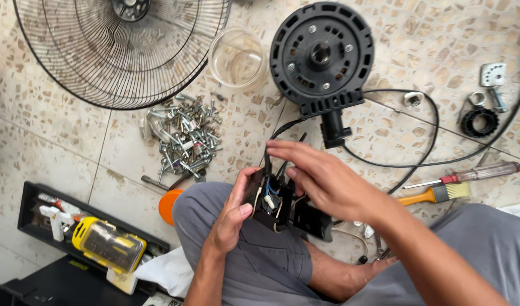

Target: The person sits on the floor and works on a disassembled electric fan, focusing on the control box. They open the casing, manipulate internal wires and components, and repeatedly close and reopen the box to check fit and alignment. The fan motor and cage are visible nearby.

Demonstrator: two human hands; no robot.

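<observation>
A black switch box (pixel 271 199) with blue and white wires inside rests over my knee. My left hand (pixel 233 212) grips its left side, thumb on the edge. My right hand (pixel 322 178) covers its right side, fingers reaching over the top towards the black wires. A black cable runs from the box up to the round black fan motor housing (pixel 321 54) lying on the tiled floor just beyond my hands.
A wire fan guard (pixel 118 48) lies at the top left, a clear plastic cup (pixel 237 56) beside it. A heap of screws (pixel 183 139), a screwdriver (pixel 470 174), a yellow brush (pixel 436 195), small metal parts (pixel 484 107) and a black toolbox tray (pixel 84 232) surround me.
</observation>
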